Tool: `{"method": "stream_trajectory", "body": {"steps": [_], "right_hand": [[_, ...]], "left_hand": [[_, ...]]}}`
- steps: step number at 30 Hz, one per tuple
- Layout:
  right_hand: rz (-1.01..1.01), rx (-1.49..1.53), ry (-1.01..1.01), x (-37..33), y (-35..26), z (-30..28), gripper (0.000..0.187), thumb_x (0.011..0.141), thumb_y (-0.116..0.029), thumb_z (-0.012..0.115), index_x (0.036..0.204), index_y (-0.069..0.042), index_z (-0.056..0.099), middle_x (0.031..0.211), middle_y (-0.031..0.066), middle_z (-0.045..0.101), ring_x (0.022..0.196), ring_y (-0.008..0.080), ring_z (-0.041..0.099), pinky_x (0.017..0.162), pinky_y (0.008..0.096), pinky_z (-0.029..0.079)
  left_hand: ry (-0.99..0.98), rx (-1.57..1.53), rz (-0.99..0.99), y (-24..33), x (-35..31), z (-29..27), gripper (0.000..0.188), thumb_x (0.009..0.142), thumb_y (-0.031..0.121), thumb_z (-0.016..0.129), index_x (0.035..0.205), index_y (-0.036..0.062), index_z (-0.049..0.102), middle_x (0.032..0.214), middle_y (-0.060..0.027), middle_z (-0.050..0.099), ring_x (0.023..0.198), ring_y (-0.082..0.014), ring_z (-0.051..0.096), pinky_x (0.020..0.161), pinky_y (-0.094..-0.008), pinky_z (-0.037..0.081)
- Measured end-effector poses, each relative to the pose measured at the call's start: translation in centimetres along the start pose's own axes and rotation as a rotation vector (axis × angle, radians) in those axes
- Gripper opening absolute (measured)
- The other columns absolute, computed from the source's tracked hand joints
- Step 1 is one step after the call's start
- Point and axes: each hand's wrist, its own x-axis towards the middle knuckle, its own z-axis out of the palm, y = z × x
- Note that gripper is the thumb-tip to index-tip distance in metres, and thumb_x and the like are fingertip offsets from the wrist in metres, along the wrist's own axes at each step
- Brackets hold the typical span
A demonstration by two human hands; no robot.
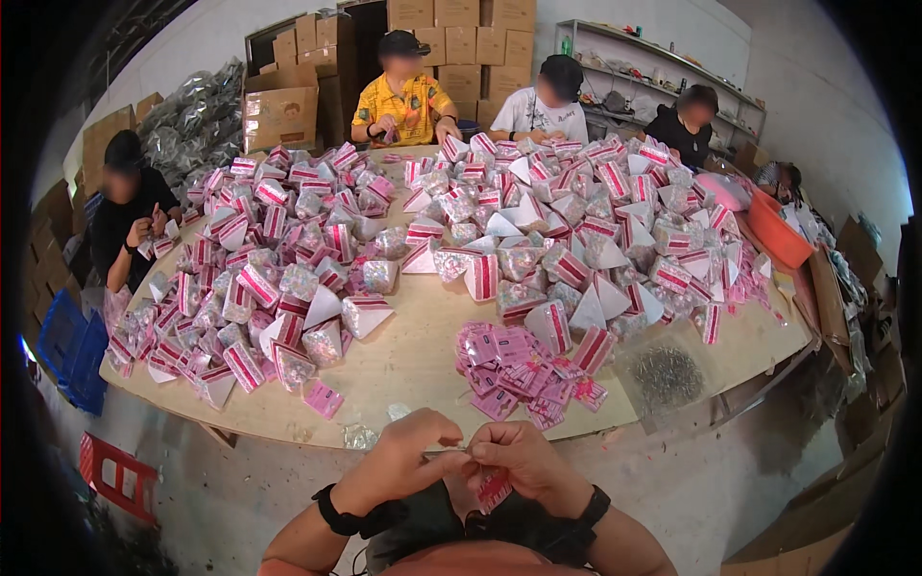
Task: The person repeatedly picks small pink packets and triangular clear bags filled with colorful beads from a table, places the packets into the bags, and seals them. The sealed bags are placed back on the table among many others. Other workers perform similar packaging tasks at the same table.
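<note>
Close to my body, just off the table's near edge, my two hands meet. My right hand [526,463] is closed in a pinch at the top of a pink printed card [494,490], which hangs below the fingers. From the other side, my left hand [415,457] curls its thumb and forefinger toward the right fingertips. Whatever lies between those left fingers is too small to make out. Beyond the hands is a heap of loose pink cards [509,360]. A single pink card [323,399] lies farther left, near crumpled clear plastic [360,438].
Many clear filled bags with pink-and-white labels [567,264] cover the table [413,331]. A clear bag of small metal pins [665,374] lies right of the cards. Several people sit around the table. An orange tub [780,230] stands right; a red stool [117,477] stands lower left.
</note>
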Motion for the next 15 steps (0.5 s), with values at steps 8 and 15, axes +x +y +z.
{"method": "stream_trajectory", "body": {"steps": [8, 15], "right_hand": [[-0.291, -0.429, 0.215, 0.5, 0.1, 2.5, 0.011, 0.083, -0.011, 0.057, 0.086, -0.001, 0.053, 0.075, 0.007, 0.058, 0.068, 0.015, 0.06, 0.059, 0.0242, 0.047], [-0.732, -1.384, 0.34, 0.6, 0.5, 2.5, 0.014, 0.078, -0.01, 0.058, 0.09, -0.004, 0.055, 0.073, 0.0102, 0.058, 0.063, 0.0245, 0.057, 0.055, 0.0323, 0.044]], "left_hand": [[0.129, -0.268, -0.394, -1.6, -1.0, 2.1, 0.012, 0.082, 0.012, 0.058, 0.077, 0.0009, 0.054, 0.062, -0.0025, 0.053, 0.056, -0.0083, 0.048, 0.05, -0.0233, 0.04], [0.125, -0.695, -0.542, -1.9, -1.0, 2.3, 0.015, 0.087, 0.013, 0.053, 0.076, 0.003, 0.053, 0.062, 0.0014, 0.05, 0.055, -0.0042, 0.044, 0.049, -0.0186, 0.035]]}}
